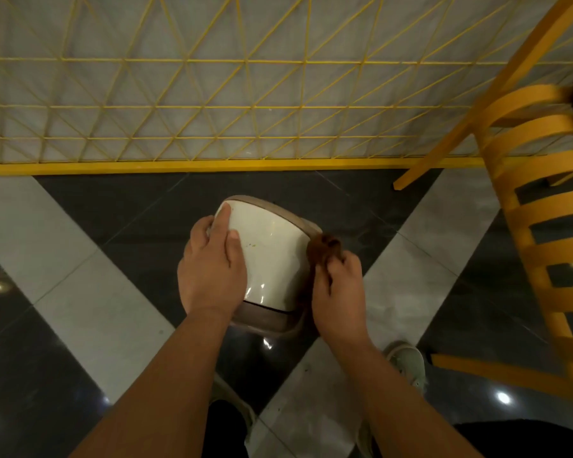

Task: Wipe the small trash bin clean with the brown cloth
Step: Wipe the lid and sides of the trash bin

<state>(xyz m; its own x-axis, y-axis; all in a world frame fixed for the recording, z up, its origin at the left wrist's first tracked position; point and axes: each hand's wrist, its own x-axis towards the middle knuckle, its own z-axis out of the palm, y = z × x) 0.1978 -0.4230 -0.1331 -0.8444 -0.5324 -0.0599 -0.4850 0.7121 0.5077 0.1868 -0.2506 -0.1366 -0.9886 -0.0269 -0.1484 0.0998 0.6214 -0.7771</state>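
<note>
The small trash bin (272, 252) is cream-white with a brownish rim and base, held tilted above the floor in the middle of the view. A few small yellowish specks show on its side. My left hand (212, 262) grips the bin's left side, with fingers spread over its wall and edge. My right hand (339, 292) is closed on the bunched brown cloth (323, 247), which presses against the bin's right side near its upper edge. The bin's far side and inside are hidden.
A yellow wire-grid fence (212, 107) with a solid yellow bottom bar runs across the back. A yellow slatted chair (543, 206) stands at the right, close to my right arm. The floor is glossy black and grey tile. My shoes (407, 361) are below the bin.
</note>
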